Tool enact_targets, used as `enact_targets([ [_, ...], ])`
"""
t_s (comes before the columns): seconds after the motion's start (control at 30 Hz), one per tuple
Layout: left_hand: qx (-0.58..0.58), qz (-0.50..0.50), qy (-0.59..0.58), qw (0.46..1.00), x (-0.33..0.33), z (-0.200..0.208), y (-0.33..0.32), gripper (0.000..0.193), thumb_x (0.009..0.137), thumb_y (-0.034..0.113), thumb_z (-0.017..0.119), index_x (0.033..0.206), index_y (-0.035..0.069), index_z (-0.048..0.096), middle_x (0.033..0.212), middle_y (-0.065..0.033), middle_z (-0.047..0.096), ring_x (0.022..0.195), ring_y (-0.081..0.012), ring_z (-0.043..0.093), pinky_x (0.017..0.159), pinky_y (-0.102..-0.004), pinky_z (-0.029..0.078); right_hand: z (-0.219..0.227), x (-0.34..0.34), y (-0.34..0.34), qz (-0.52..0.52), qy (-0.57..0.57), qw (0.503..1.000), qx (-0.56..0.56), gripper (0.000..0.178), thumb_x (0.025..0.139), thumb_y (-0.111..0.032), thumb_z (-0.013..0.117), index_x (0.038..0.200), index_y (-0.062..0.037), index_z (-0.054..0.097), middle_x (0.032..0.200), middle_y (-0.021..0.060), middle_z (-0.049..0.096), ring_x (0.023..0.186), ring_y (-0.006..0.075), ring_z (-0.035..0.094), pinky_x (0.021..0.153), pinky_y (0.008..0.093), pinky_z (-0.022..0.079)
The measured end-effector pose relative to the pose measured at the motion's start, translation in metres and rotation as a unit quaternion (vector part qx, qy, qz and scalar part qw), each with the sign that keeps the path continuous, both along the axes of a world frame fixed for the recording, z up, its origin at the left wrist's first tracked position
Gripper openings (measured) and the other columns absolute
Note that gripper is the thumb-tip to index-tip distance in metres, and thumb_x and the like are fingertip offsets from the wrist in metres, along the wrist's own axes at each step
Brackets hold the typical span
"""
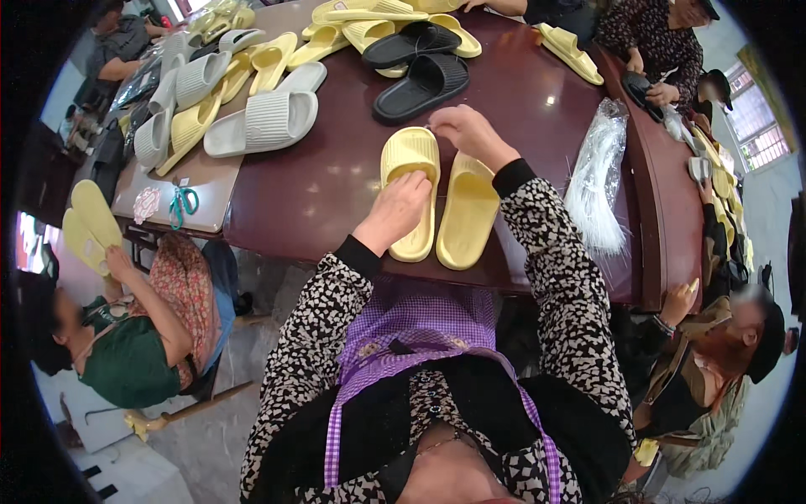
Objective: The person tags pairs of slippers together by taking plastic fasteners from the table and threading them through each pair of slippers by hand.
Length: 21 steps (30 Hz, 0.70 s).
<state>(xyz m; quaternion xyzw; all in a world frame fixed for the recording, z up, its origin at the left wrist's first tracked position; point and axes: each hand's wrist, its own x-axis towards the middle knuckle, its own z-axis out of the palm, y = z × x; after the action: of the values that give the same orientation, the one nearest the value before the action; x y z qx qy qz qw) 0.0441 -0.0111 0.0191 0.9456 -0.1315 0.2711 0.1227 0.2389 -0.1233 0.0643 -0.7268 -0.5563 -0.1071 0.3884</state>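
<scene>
Head view: left yellow slipper [411, 149] on dark red table [327, 197], toe pointing away from wearer, right yellow slipper [461, 227] just beside it, same direction. Left hand [398, 210] has fingers tucked into left slipper's opening, under or at strap edge; fingertips hidden, can't tell if they pinch anything. Right hand [468, 133] by that slipper's toe, thumb and fingers drawn close together, can't tell if anything is between them. Black slippers [421, 86] beyond, bundle of clear strips [598, 197] off to the right. Handling, judged by look: light one-piece foam, soft, strap bends and springs back, not fragile, smooth footbed maybe a bit slippery. Best hold: strap, or sole edges at mid-length
</scene>
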Motion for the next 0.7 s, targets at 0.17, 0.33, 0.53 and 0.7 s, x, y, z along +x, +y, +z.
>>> enact_targets([
  [0.17,0.008,0.002,-0.002,1.0,-0.001,0.001,-0.003,0.01,0.08,0.004,0.054,0.09,0.002,0.052,0.096,-0.0128,0.055,0.09,-0.0282,0.057,0.078,-0.0374,0.049,0.002,-0.001,0.018,0.048,-0.097,0.988,-0.115,0.01,0.082,-0.013,0.058,0.086,-0.006,0.064,0.08,0.0114,0.065,0.079,0.0319,0.06,0.072,0.0412,0.048],
  [0.33,0.003,0.012,-0.012,1.0,-0.008,0.0,-0.006,0.013,0.078,0.004,0.05,0.091,0.002,0.054,0.095,-0.0114,0.055,0.092,-0.0262,0.057,0.08,-0.0362,0.048,-0.012,0.004,0.006,-0.001,-0.082,0.983,-0.166,0.007,0.083,-0.012,0.058,0.086,-0.0058,0.061,0.081,0.0133,0.064,0.08,0.0336,0.058,0.071,0.0429,0.047],
  [0.53,-0.042,0.01,-0.029,0.999,-0.011,0.011,-0.003,0.021,0.082,0.004,0.055,0.102,0.001,0.056,0.106,-0.0134,0.058,0.094,-0.0289,0.059,0.081,-0.0368,0.049,-0.012,0.006,-0.027,-0.148,0.012,0.989,-0.027,0.008,0.086,-0.009,0.056,0.09,-0.0039,0.061,0.076,0.0122,0.062,0.073,0.025,0.059,0.067,0.0349,0.048],
  [0.7,-0.052,-0.01,-0.029,0.998,-0.011,0.013,0.005,0.023,0.081,0.005,0.059,0.104,0.002,0.057,0.106,-0.0142,0.059,0.091,-0.0318,0.061,0.077,-0.0371,0.051,-0.013,-0.007,-0.044,-0.146,0.253,0.953,0.081,0.009,0.087,-0.004,0.055,0.093,-0.0005,0.06,0.074,0.0053,0.059,0.071,0.0125,0.057,0.066,0.0253,0.046],
])
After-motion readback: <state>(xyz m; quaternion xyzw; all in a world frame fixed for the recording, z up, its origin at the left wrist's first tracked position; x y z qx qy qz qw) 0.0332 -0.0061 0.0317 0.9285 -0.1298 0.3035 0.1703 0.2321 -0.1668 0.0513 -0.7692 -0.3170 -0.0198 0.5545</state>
